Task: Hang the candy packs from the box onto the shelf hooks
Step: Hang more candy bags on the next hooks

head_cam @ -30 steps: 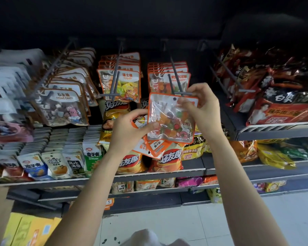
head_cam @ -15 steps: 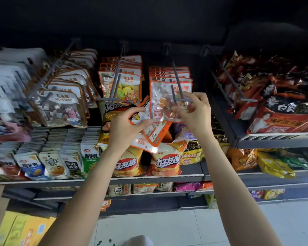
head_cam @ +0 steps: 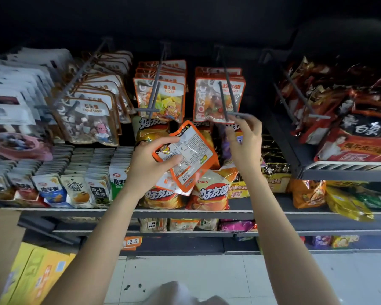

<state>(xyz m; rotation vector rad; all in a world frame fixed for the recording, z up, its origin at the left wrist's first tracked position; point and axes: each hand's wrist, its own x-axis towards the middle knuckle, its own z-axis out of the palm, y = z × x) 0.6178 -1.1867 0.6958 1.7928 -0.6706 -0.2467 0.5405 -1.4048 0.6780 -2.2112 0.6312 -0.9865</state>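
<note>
My left hand (head_cam: 150,164) grips a small stack of orange-edged candy packs (head_cam: 189,155), tilted with their printed backs facing me, in front of the chip bags. A candy pack of the same kind (head_cam: 209,102) hangs face-out at the front of the grey shelf hook (head_cam: 223,100), with more packs behind it. My right hand (head_cam: 244,146) is just below and right of that pack. Its raised fingertips touch the hook's front crossbar (head_cam: 240,115) and hold no pack.
More hooks to the left carry sugar packs (head_cam: 163,100) and stone candy packs (head_cam: 86,119). Chip bags (head_cam: 211,192) fill the shelf below. Red snack bags (head_cam: 356,137) sit on a right-hand shelf. Yellow boxes (head_cam: 35,276) and a cardboard edge (head_cam: 0,238) lie at bottom left.
My right hand slid the clear pack back along the hook and let it go; the pack now hangs there. My left hand lowered slightly with its stack.
</note>
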